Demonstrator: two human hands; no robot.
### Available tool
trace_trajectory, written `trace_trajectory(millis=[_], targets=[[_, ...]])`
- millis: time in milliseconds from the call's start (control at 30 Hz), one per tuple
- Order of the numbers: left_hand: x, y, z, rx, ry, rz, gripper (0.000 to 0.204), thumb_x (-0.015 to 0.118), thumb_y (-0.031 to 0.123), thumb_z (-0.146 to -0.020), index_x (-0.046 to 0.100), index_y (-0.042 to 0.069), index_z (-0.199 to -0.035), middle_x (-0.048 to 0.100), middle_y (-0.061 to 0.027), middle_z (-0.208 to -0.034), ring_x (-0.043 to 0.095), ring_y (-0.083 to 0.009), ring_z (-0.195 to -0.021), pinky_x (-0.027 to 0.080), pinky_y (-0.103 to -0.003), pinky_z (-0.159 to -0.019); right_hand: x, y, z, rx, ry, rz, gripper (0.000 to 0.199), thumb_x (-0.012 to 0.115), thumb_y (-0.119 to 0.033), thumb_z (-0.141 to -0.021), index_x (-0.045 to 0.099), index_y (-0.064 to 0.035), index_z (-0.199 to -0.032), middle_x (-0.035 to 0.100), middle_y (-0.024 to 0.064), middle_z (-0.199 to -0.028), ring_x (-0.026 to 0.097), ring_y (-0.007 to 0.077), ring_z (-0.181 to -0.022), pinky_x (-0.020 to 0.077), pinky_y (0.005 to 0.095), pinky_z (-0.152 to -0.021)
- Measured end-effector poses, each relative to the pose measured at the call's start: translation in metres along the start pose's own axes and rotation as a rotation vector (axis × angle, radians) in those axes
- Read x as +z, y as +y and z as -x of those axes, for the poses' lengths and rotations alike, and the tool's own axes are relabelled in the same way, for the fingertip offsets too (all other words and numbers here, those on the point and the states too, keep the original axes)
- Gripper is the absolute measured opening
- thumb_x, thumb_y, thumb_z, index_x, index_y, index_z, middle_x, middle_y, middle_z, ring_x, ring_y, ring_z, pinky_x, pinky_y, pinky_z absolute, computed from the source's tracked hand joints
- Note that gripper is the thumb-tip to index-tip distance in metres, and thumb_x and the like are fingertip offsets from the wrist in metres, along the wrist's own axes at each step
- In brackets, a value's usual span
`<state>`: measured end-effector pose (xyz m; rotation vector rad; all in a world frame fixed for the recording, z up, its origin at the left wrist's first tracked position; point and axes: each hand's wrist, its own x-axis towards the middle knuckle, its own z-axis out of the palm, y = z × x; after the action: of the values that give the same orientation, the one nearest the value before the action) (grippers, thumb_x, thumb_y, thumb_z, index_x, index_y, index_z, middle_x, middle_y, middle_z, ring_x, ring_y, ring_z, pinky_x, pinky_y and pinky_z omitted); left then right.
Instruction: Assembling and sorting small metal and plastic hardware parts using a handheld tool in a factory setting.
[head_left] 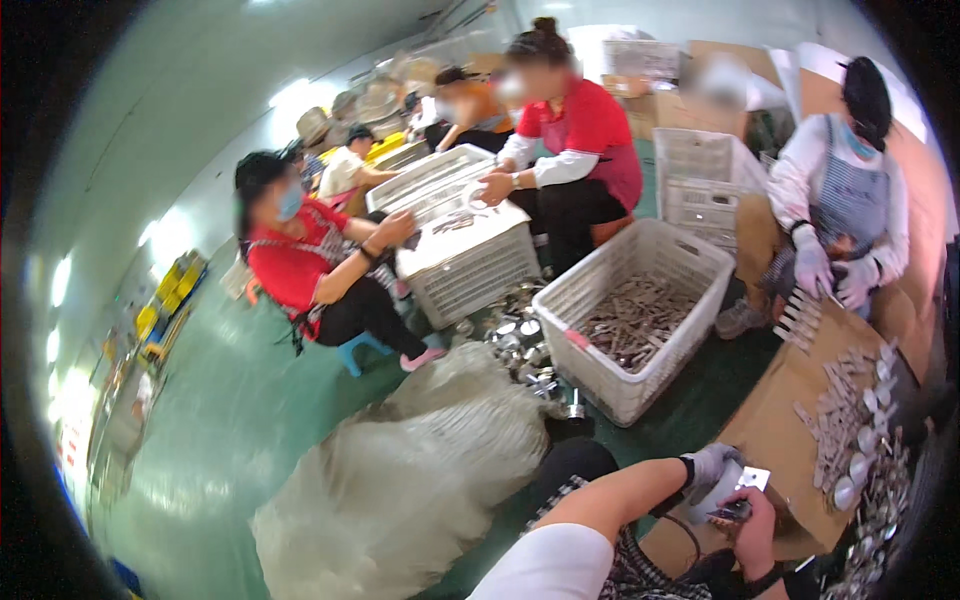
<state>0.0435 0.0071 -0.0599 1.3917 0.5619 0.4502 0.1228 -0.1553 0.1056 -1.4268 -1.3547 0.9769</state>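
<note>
My left hand (712, 464), in a grey-white glove, is closed at one end of a flat shiny metal piece (754, 479). Just below it my right hand (757, 528), bare, is curled round a small dark object with a shiny part (735, 511), whose kind I cannot make out. Both hands are close together over my lap, beside the sheet of cardboard (760, 430). On that cardboard lie many narrow metal strips (838, 410) and round shiny metal parts (858, 468).
A white plastic crate (640, 395) full of metal strips stands ahead. Left of it, shiny round metal parts (518, 335) lie on the green floor by a large pale sack (400, 480). Co-workers sit around another crate (475, 280); a gloved person (845, 210) works at right.
</note>
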Motion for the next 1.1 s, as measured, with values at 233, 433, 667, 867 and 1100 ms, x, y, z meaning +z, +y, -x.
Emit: trace_trajectory(millis=[233, 433, 667, 867, 1100], targets=[[0.002, 0.02, 0.009, -0.315, -0.034, 0.568, 0.022, 0.054, 0.005, -0.083, 0.059, -0.001, -0.104, 0.064, -0.0145, -0.098, 0.06, -0.0253, -0.09, 0.048, -0.041, -0.085, -0.002, 0.009, -0.004, 0.032, 0.03, 0.046, 0.024, 0.061, 0.013, -0.067, 0.058, -0.0013, -0.086, 0.063, 0.0054, -0.081, 0.059, 0.0141, -0.079, 0.0477, 0.0276, -0.075], [0.01, 0.023, 0.009, -0.26, -0.052, 0.412, 0.03, 0.065, -0.009, -0.075, 0.064, 0.003, -0.103, 0.066, -0.0052, -0.096, 0.059, -0.0121, -0.088, 0.051, -0.03, -0.079, 0.0, 0.017, -0.002, 0.049, -0.057, 0.081, 0.026, 0.063, 0.011, -0.067, 0.06, -0.0033, -0.088, 0.064, 0.0069, -0.082, 0.061, 0.0158, -0.08, 0.0475, 0.0288, -0.075], [0.005, 0.04, 0.037, -0.169, -0.022, 0.145, 0.03, 0.071, -0.002, -0.072, 0.065, 0.006, -0.101, 0.065, -0.0012, -0.09, 0.058, -0.0106, -0.082, 0.049, -0.028, -0.074, 0.022, 0.013, 0.002, 0.086, -0.171, 0.17, 0.029, 0.063, 0.009, -0.064, 0.061, -0.0059, -0.089, 0.064, 0.0087, -0.083, 0.062, 0.0216, -0.082, 0.0478, 0.0322, -0.075], [-0.014, 0.042, 0.036, 0.118, -0.065, -0.188, 0.032, 0.06, 0.003, -0.078, 0.062, 0.005, -0.11, 0.062, -0.0034, -0.095, 0.057, -0.0122, -0.086, 0.05, -0.028, -0.074, 0.022, 0.001, -0.015, -0.024, -0.197, 0.277, 0.031, 0.061, 0.004, -0.062, 0.062, -0.0062, -0.092, 0.065, 0.0124, -0.089, 0.062, 0.0288, -0.088, 0.0486, 0.0362, -0.078], [-0.014, 0.098, 0.034, -0.717, 0.23, 0.603, 0.018, 0.055, 0.028, -0.083, 0.056, 0.013, -0.073, 0.049, -0.0003, -0.06, 0.048, -0.0164, -0.051, 0.042, -0.03, -0.048, 0.041, 0.025, -0.029, -0.109, -0.149, 0.168, 0.028, 0.059, -0.003, -0.068, 0.061, -0.0105, -0.095, 0.064, 0.0162, -0.083, 0.063, 0.0358, -0.081, 0.0492, 0.0443, -0.07]])
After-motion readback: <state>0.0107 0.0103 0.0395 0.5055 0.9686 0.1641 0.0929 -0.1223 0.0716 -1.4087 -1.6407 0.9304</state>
